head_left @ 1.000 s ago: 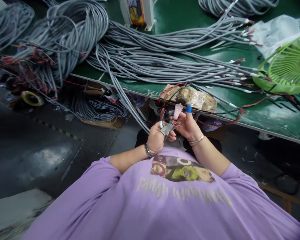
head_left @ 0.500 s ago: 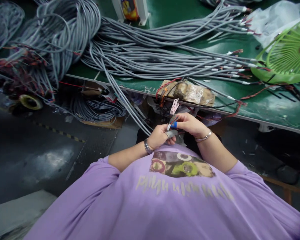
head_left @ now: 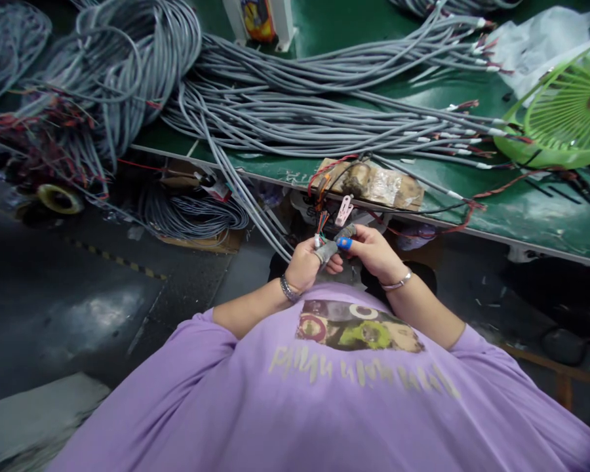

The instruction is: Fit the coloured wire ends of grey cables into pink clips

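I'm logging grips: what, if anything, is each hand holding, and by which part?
The left hand holds a cable near its end, by the white band where coloured wires emerge. Whether the right hand holds anything cannot be told.

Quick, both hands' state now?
Left hand: closed, holding coloured wires.
Right hand: thumb and finger closed together; whether anything is pinched between them cannot be told.

Thin orange, red and green wires (head_left: 322, 220), fanned upward from the left hand (head_left: 305, 264)
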Demonstrator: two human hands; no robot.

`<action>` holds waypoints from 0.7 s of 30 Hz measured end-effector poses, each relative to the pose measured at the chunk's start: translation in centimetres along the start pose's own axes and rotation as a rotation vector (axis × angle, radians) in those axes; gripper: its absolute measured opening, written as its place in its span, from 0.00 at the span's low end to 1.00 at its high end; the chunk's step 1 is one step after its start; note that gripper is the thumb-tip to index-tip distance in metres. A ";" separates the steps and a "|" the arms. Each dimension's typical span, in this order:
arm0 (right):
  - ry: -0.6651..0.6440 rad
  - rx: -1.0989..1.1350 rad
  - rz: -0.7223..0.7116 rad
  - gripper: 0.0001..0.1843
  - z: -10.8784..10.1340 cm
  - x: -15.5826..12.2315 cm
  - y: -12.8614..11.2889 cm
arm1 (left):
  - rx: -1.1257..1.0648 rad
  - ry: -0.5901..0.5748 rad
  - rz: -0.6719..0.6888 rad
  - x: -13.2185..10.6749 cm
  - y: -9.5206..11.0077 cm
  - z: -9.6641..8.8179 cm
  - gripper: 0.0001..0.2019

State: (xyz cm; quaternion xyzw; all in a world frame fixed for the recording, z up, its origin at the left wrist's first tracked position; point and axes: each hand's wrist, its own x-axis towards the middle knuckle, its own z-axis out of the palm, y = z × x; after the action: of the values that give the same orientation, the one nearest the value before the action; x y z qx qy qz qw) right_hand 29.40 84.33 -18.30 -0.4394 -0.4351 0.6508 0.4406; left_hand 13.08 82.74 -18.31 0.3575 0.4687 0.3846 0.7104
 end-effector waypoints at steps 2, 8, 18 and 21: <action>-0.015 -0.011 0.014 0.18 0.3 0.1 0.0 | 0.028 -0.066 -0.030 0.0 0.0 -0.4 0.22; -0.106 -0.052 0.102 0.20 1.1 0.7 0.1 | 0.090 -0.150 -0.085 -0.2 -0.7 -1.4 0.21; -0.026 0.102 0.154 0.24 0.8 0.8 0.8 | -0.118 0.062 -0.022 -0.3 0.1 -0.4 0.25; -0.024 0.060 0.103 0.21 1.1 0.7 0.8 | -0.104 0.055 -0.018 -0.2 0.0 -0.4 0.26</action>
State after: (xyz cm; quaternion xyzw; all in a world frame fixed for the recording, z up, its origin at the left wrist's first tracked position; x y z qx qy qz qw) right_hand 28.06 84.61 -18.93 -0.4399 -0.3973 0.6908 0.4140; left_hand 12.69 82.63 -18.36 0.3052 0.4707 0.4117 0.7182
